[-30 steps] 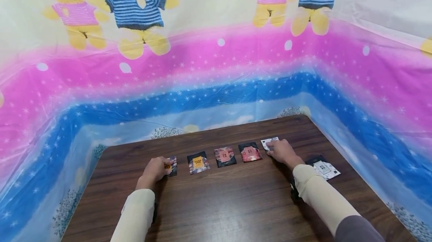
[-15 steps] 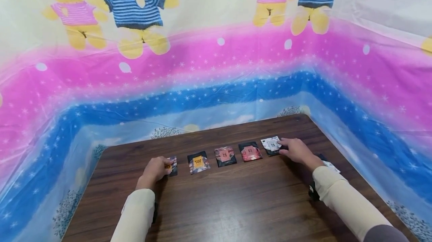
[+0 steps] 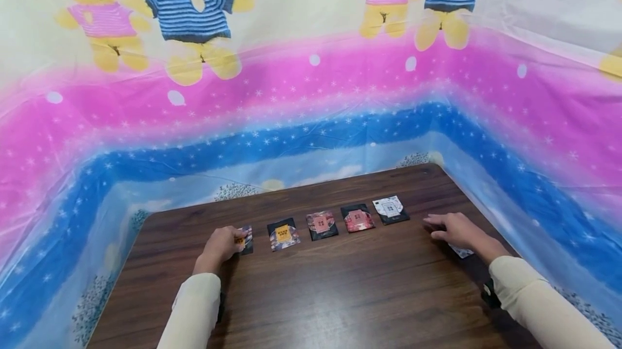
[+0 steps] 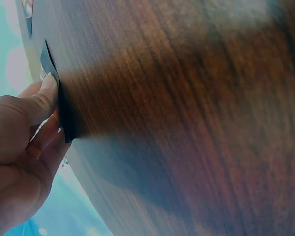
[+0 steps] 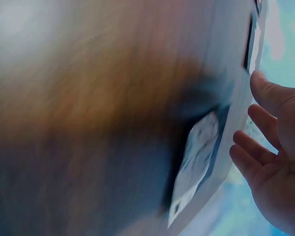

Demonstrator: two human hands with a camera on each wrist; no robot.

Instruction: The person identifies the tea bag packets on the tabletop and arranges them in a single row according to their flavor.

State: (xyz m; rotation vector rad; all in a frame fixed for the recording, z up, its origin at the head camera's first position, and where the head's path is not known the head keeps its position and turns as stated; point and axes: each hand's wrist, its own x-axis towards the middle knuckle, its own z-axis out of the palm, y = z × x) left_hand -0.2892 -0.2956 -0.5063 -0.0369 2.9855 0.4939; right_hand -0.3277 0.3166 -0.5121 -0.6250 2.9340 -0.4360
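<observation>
At the left end of a row of small square sachets, my left hand [image 3: 220, 245] pinches a black sachet with an orange label [image 3: 247, 241]. The left wrist view shows the thumb on one face of this dark sachet [image 4: 64, 115], with the fingers behind it. My right hand [image 3: 459, 230] is above the rightmost black-and-white sachet [image 3: 461, 252], mostly covering it in the head view. Its fingers are loosely extended and hold nothing. In the right wrist view, that sachet [image 5: 196, 160] lies flat, apart from the fingers.
Between my hands lie an orange-labelled sachet [image 3: 283, 234], two red-and-black sachets [image 3: 322, 225] and a white-and-black sachet [image 3: 391, 209]. They rest on a dark wooden table [image 3: 320, 289]. A curtain printed with bears [image 3: 311, 95] hangs behind and around the table.
My right hand has left the white-and-black sachet and moved right, over the rightmost one. That white-and-black sachet is now fully visible. My left hand has kept its place.
</observation>
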